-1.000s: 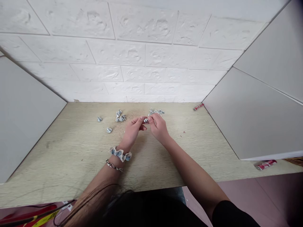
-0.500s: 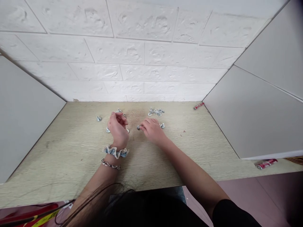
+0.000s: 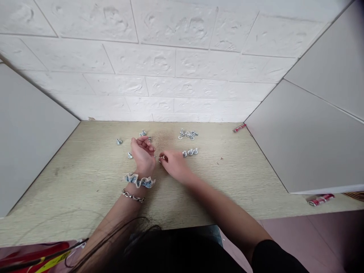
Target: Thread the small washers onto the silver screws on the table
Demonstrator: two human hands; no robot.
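Three bolts [image 3: 190, 152] stand in a row on a pale bench [image 3: 227, 178], apparently shank up; every place here is told from that row. Nearest, well to its left, a chain bracelet [image 3: 133, 195] circles the left wrist, with a ruffled scrunchie [image 3: 139, 180] above it. Just left of the row, the right hand [image 3: 176, 165] bends thumb and fingers towards each other, low over the bench. A pale sliver shows at the tips; whether it is pinched metal or a fingernail, I cannot tell. Farther left, the left hand [image 3: 144, 153] is relaxed, palm turned upward, fingers half curled, nothing visible in its grasp. Left of the row past that hand, one bolt [image 3: 130, 155] peeks out, and another [image 3: 118, 141] lies alone. Beyond the row, a pile [image 3: 182, 133] mixes more bolts with flat washers [image 3: 180, 137]. Farthest is a white wall [image 3: 159, 91].

The bolts look like metal: probably light, hard, stiff, smooth enough to slip, and not fragile. The shank seems the surest hold, between thumb and forefinger; a loose washer would likely lift best by its rim.
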